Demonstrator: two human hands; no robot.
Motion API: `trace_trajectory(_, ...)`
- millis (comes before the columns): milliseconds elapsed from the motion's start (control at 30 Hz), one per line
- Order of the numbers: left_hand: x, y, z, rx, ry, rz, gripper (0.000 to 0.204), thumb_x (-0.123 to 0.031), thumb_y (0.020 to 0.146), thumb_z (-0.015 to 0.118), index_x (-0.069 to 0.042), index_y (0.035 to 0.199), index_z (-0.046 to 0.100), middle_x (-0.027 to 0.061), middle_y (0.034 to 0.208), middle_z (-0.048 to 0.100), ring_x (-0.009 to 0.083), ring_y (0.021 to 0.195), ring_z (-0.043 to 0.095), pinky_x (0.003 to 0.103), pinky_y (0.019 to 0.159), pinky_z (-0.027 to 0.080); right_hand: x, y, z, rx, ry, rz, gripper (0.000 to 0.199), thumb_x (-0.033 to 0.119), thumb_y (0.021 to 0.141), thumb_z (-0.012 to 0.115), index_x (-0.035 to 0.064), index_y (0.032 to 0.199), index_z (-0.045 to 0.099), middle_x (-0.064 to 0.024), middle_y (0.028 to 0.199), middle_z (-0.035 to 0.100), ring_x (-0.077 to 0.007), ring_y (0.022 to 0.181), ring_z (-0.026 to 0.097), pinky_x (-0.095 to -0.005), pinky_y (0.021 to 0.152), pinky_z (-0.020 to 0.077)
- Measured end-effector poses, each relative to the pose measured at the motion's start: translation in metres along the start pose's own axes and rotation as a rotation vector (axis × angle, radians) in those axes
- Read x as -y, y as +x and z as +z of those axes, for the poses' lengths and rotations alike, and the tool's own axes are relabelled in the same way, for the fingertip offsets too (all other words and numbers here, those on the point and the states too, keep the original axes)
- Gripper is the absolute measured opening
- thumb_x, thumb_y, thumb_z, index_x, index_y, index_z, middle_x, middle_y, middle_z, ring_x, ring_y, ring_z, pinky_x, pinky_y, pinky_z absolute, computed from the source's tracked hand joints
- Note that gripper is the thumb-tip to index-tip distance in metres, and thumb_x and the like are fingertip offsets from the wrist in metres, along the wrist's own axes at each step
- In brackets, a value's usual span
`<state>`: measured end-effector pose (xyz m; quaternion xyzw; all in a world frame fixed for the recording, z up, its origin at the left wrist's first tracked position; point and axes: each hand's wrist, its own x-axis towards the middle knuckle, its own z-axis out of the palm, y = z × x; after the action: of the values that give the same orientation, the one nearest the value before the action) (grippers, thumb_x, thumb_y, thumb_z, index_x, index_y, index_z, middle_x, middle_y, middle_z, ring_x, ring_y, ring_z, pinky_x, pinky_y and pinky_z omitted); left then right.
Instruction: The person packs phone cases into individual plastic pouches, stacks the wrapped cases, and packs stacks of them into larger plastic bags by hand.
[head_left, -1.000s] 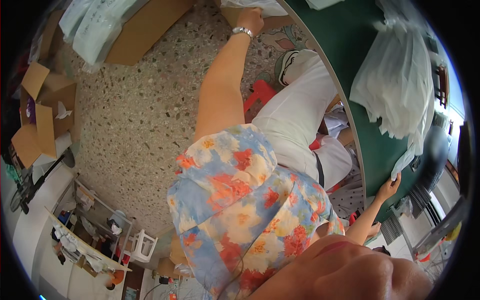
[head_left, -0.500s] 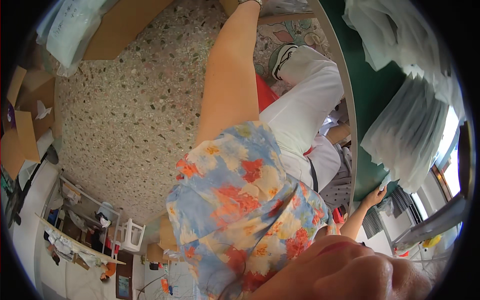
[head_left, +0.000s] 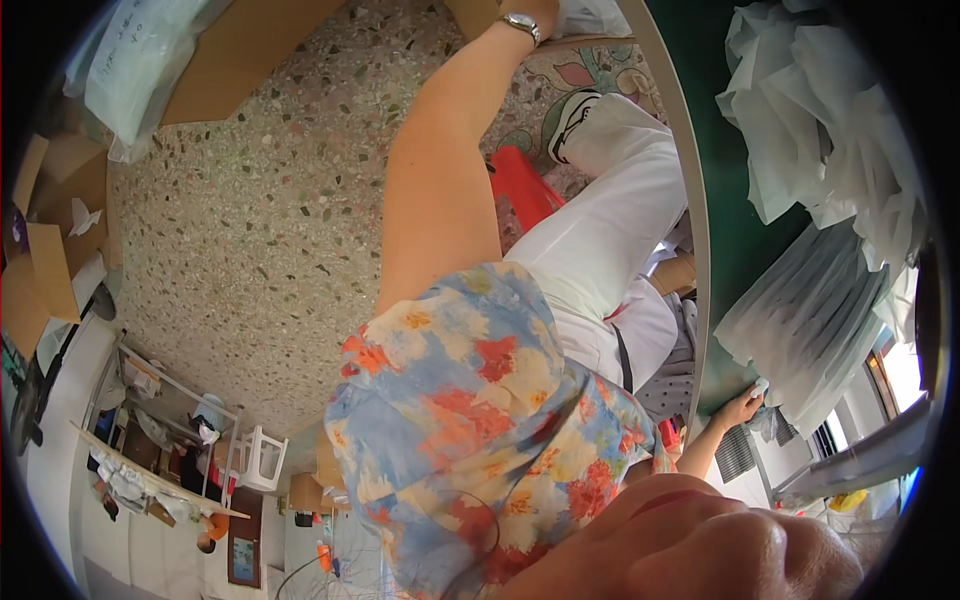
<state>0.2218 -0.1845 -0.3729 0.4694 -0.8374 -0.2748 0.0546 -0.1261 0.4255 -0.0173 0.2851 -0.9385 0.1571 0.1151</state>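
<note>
My left arm reaches out toward the top edge. The back of my left hand, with a metal wristwatch, is beside a clear plastic bag; its fingers are cut off from view. At the lower right, my right hand is closed at the table's edge, a small whitish thing pinched at its fingertips. Just beyond it a fanned stack of translucent plastic bags lies on the green tabletop. Crumpled white plastic bags overlap its far end.
A red object is on the floor by my white-trousered legs. Open cardboard boxes stand at the left, and a larger box with a wrapped plastic pack is at the upper left. A white stool stands behind.
My left arm has drawn back a little, bringing the watch and back of the hand into view. More of the red object shows. My right hand stays by the stack of bags.
</note>
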Motion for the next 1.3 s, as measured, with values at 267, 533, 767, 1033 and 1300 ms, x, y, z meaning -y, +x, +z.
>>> trace_trajectory(267,-0.013,-0.045,-0.010,-0.267,0.116,0.304,0.046,-0.047,0.081,0.059,-0.006,0.097,0.072,0.0145,0.103,0.068,0.0335,0.100,0.062,0.045,0.079,0.050,-0.016,0.005,-0.001,-0.044,-0.101,-0.102,0.041,0.036,0.098,0.056,-0.0016,0.113,0.060,-0.0066,0.095,0.061,-0.0147,0.085,0.053,-0.0264,0.079,0.0433)
trace_trajectory(533,-0.014,-0.136,-0.057,-0.829,-0.203,0.295,0.031,-0.015,0.079,0.062,-0.007,0.108,0.067,0.0191,0.104,0.066,0.0362,0.095,0.062,0.045,0.081,0.049,0.016,0.003,0.023,-0.079,-0.071,-0.062,0.038,0.036,0.094,0.062,-0.0010,0.105,0.062,-0.0058,0.081,0.059,-0.0152,0.074,0.052,-0.0274,0.071,0.0433)
trace_trajectory(767,-0.039,-0.275,-0.033,-0.431,-1.122,-0.279,0.030,-0.008,0.084,0.060,0.001,0.113,0.058,0.0155,0.111,0.061,0.0272,0.101,0.058,0.038,0.089,0.046,0.023,-0.017,0.039,-0.154,-0.042,-0.242,0.031,0.015,0.094,0.059,-0.0021,0.119,0.057,-0.0154,0.116,0.059,-0.0248,0.110,0.055,-0.0340,0.095,0.0423)
trace_trajectory(1033,-0.205,-0.328,-0.042,0.415,-0.954,0.370,0.018,-0.010,0.084,0.061,-0.005,0.101,0.062,0.0105,0.090,0.064,0.0258,0.081,0.060,0.035,0.075,0.048,0.047,-0.017,0.086,-0.143,0.351,-0.184,0.023,0.011,0.089,0.060,0.0048,0.112,0.059,-0.0129,0.125,0.059,-0.0276,0.116,0.054,-0.0335,0.100,0.0403)
trace_trajectory(1300,-0.371,-0.287,-0.085,0.611,-1.350,0.362,0.032,-0.010,0.089,0.055,-0.001,0.119,0.057,0.0062,0.111,0.061,0.0130,0.096,0.060,0.028,0.083,0.049,0.078,-0.093,0.061,-0.240,0.979,-0.224,0.028,-0.011,0.080,0.051,0.0024,0.105,0.056,-0.0190,0.134,0.052,-0.0240,0.118,0.054,-0.0319,0.101,0.0387)
